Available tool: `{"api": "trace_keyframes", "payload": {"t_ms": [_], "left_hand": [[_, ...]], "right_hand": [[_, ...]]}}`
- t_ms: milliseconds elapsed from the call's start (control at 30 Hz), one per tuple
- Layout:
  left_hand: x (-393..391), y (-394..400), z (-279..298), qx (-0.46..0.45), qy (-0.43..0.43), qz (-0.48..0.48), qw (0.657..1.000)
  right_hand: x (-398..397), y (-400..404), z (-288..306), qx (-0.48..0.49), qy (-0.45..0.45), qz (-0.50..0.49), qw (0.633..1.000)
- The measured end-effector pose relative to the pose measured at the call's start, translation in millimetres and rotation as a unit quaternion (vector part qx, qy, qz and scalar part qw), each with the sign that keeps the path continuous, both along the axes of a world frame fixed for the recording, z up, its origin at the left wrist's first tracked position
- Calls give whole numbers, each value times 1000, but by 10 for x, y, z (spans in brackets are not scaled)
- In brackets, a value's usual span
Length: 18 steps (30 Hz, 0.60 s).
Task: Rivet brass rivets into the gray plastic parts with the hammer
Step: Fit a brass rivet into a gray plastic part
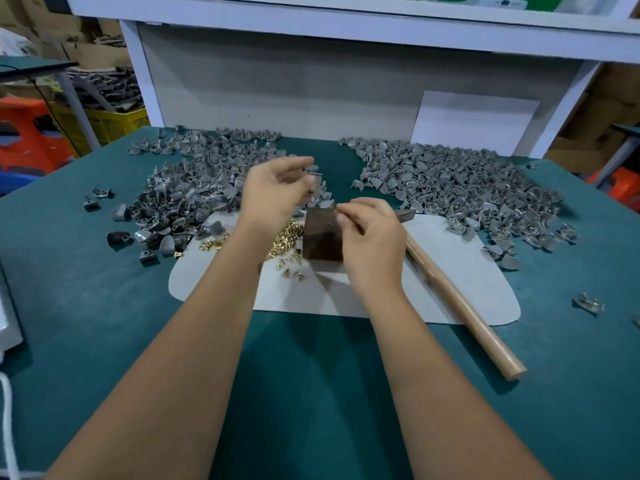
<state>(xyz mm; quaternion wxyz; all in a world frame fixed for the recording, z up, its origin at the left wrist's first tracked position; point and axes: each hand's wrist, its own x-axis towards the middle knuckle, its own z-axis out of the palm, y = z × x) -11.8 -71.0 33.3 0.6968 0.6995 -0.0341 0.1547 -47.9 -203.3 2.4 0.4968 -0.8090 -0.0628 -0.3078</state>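
Note:
My left hand [273,192] is raised over the bench and grips a gray plastic part [316,178] between fingertips and thumb; it is motion-blurred. My right hand [372,233] pinches a small brass rivet [332,223] just above a dark metal block [322,239]. Loose brass rivets [287,237] lie heaped left of the block on a pale gray mat [450,271]. The hammer [460,306] lies on the mat to the right, its wooden handle pointing toward me and its head partly hidden behind my right hand.
Two big piles of gray parts cover the green bench: one at the left [194,188], one at the right [460,188]. Stray parts [588,303] lie near the right edge. A gray back panel [311,88] closes off the rear. Crates stand off the bench at the left.

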Motion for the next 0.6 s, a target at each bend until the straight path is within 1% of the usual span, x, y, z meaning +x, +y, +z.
{"api": "trace_keyframes", "payload": {"t_ms": [67, 200, 333, 467, 600], "left_hand": [[-2, -141, 13, -9, -10, -30, 999], [-8, -253, -84, 33, -27, -19, 999], [-40, -189, -197, 47, -13, -12, 999], [-62, -132, -242, 64, -15, -4, 998], [-66, -152, -308, 86, -9, 9, 996]], "right_hand": [[27, -86, 16, 7, -11, -23, 1000], [64, -195, 16, 45, -3, -60, 997], [103, -257, 19, 55, 14, -91, 994], [87, -230, 5, 79, 40, -71, 994], [59, -201, -7, 62, 43, -52, 996]]}}
